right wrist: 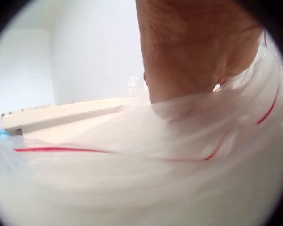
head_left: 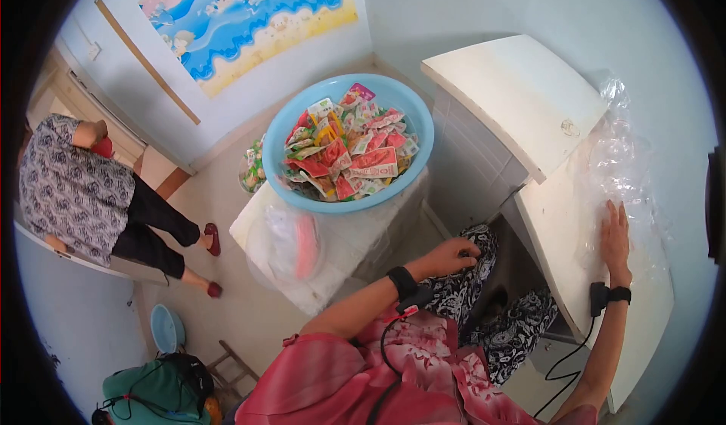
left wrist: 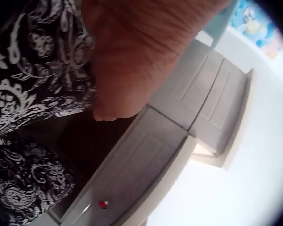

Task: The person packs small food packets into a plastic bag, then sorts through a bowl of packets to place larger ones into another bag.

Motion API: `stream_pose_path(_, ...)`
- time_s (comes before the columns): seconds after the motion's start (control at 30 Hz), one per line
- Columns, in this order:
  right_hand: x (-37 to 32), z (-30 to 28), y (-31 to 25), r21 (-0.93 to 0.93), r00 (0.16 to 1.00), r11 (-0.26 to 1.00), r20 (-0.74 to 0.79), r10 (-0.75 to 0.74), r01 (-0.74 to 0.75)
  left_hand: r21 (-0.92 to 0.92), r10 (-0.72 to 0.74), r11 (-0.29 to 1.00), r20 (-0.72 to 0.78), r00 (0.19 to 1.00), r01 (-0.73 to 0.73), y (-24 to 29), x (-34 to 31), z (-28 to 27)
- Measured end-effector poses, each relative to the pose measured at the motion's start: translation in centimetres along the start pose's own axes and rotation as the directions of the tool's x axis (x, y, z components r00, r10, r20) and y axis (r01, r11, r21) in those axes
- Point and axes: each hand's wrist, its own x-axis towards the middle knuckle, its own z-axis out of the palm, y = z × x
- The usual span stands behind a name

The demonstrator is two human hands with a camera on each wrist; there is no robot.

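My left hand [head_left: 451, 257] rests on the thigh of my patterned trousers [head_left: 475, 237], its fingers loosely curled and holding nothing. In the left wrist view the same hand [left wrist: 132, 70] lies against the black-and-white cloth. On the right, my right hand [head_left: 615, 236] lies with straight fingers on clear plastic bags [head_left: 624, 156] spread over the white tabletop [head_left: 556, 221]. The right wrist view shows thin plastic with a red line [right wrist: 61, 149] across it, partly covering the fingers of the right hand [right wrist: 193, 61].
A blue basin [head_left: 276, 156] full of small printed packets [head_left: 374, 162] stands on a white covered stand [head_left: 333, 255], with a plastic bag [head_left: 283, 243] in front. A raised white board [head_left: 522, 85] stands beside the tabletop. At left are another person [head_left: 83, 190] and a small basin [head_left: 167, 328].
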Motion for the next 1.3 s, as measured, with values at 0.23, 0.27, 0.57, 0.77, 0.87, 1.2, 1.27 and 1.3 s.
stream_pose_path(0.23,2.9,0.4,6.9,-0.104,0.989,0.994,0.139,0.046,-0.032,0.622,0.224,0.742,0.119,0.967,-0.248,-0.6,-1.2,4.9)
stream_pose_path(0.27,3.4,0.4,7.7,-0.113,0.986,0.993,0.157,0.055,-0.037,0.657,0.22,0.719,0.096,0.971,-0.228,-0.9,-1.4,5.1)
stream_pose_path(0.57,2.7,-0.5,10.8,-0.049,0.999,0.998,-0.016,0.043,-0.044,0.696,-0.1,0.699,-0.13,0.987,0.162,1.5,-1.0,5.2)
stream_pose_path(0.77,1.3,-2.8,7.2,-0.271,0.987,0.952,-0.11,0.12,-0.146,0.759,-0.072,0.639,-0.098,0.993,0.121,1.2,-0.8,5.4)
stream_pose_path(0.87,0.9,-3.4,7.4,-0.319,0.978,0.935,-0.181,0.1,-0.154,0.762,-0.052,0.638,-0.105,0.993,0.113,1.1,-0.8,5.5)
stream_pose_path(1.2,-4.0,-10.2,-8.1,0.084,0.892,0.996,-0.451,0.019,0.021,0.777,-0.045,0.623,-0.085,0.995,0.094,1.8,-0.8,5.2)
stream_pose_path(1.27,-7.9,-9.8,-12.9,0.047,0.764,0.905,-0.554,-0.329,0.424,0.779,-0.05,0.621,-0.071,0.996,0.086,1.8,-0.6,5.1)
stream_pose_path(1.3,-10.4,-8.4,-14.0,-0.006,0.707,0.831,-0.522,-0.477,0.556,0.783,-0.06,0.616,-0.064,0.996,0.087,1.9,-0.5,5.1)
